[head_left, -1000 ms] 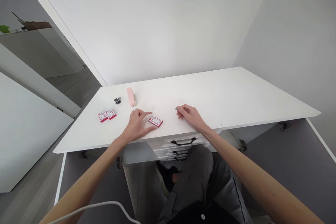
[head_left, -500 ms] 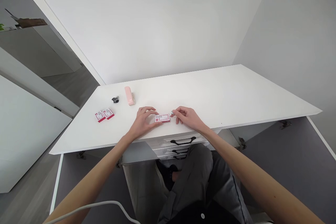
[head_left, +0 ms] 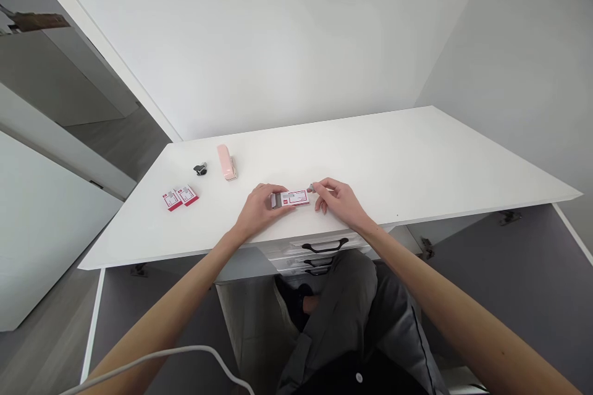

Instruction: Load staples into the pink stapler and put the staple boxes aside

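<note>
My left hand (head_left: 262,208) grips a red-and-white staple box (head_left: 295,197) between thumb and fingers, just above or on the white tabletop. A grey inner part of the box shows at its left end, beside my left palm. At the box's right end, my right hand (head_left: 338,199) pinches a small grey piece (head_left: 311,187) between thumb and forefinger; it is too small to make out clearly. The other fingers of that hand are curled. Further left lie two similar small red-and-white boxes (head_left: 180,197), side by side.
A pink stapler (head_left: 227,162) and a small black staple remover (head_left: 201,168) rest on the left of the white table (head_left: 393,160). Drawers with black handles (head_left: 325,246) sit under its front edge. A white cable (head_left: 185,350) crosses my left forearm.
The staple box has shifted slightly right, and its grey inner part now shows at the left end. My right hand has moved a little right with the small grey piece. The view has shifted slightly.
</note>
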Tool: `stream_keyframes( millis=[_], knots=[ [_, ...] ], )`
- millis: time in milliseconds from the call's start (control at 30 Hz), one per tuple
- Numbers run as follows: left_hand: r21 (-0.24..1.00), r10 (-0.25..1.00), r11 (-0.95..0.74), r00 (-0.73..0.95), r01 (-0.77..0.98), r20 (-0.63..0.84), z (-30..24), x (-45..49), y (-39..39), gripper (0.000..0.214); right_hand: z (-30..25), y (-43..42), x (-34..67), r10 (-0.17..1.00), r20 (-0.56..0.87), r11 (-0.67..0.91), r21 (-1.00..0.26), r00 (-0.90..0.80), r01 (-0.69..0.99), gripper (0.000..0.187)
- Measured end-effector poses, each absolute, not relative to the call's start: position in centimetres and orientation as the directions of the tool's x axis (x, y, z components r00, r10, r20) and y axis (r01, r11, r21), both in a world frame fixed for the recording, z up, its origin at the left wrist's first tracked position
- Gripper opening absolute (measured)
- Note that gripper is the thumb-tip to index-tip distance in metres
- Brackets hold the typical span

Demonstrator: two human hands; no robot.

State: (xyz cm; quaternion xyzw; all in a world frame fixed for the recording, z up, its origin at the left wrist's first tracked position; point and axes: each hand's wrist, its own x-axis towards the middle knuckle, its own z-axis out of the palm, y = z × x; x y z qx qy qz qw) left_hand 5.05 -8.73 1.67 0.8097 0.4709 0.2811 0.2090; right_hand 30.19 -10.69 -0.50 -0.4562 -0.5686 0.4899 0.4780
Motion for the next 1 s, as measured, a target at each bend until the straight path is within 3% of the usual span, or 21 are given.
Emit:
stream_keyframes(
  millis=[100,233,433,800,1000],
  knots=[
    [0.578,0.846,-0.518,0.479,0.63,0.236,1.5,5.1,-8.6,0.043,-0.7,-10.7,30.1,0.992,0.12,0.123,-0.989,-0.037,0.084,0.047],
    [0.536,0.824,-0.551,0.519,0.639,0.228,1.3,5.1,-8.6,0.049,-0.7,-10.9,30.0,0.976,0.213,0.216,-0.959,-0.04,0.184,0.038],
    [0.543,0.892,-0.452,0.372,0.708,0.258,1.1,5.2,-8.8,0.045,-0.8,-10.8,30.0,0.965,0.242,0.259,-0.946,-0.103,0.197,0.032],
    [0.59,0.903,-0.418,0.385,0.691,0.189,0.7,5.0,-8.8,0.035,-0.7,-9.5,27.8,0.886,0.331,0.434,-0.837,-0.324,0.333,0.021],
    [0.614,0.906,-0.406,0.387,0.677,0.173,0.7,4.9,-9.0,0.036,-0.3,-8.4,26.6,0.858,0.274,0.473,-0.752,-0.435,0.46,0.016]
  ],
)
